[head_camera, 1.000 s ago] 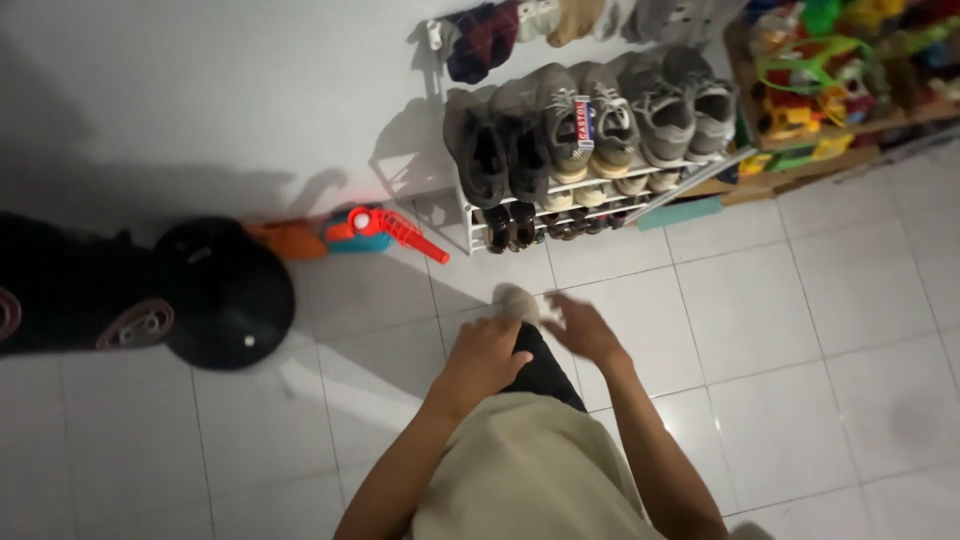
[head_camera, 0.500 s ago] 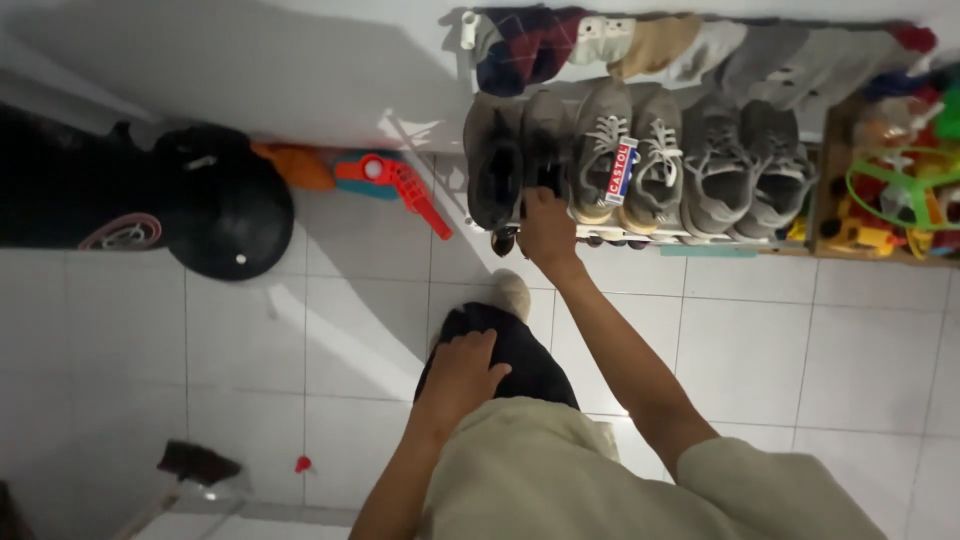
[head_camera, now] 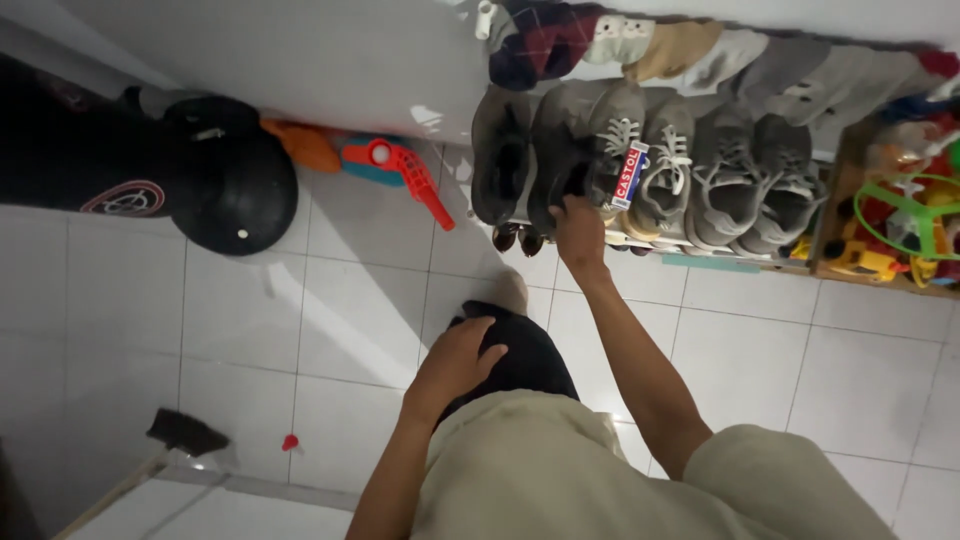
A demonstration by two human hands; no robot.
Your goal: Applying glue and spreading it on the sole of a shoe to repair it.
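dark shoe [head_camera: 562, 165] sits second from left on the shoe rack [head_camera: 700, 262] against the wall. your right hand [head_camera: 578, 222] still grips its heel, fingers curled round it, same reach as half a second back. your left hand [head_camera: 455, 365] stays spread flat on your knee. view has shifted: black helmet [head_camera: 232, 185] and red toy [head_camera: 405, 172] now sit lower in the view.

you stand on a white tiled floor [head_camera: 760, 370]. on it lie a black helmet [head_camera: 235, 190], a red plastic toy [head_camera: 405, 175] and a brush [head_camera: 185, 435]. a low shoe rack [head_camera: 700, 258] against the wall carries grey sneakers [head_camera: 740, 180] and dark shoes [head_camera: 500, 160].
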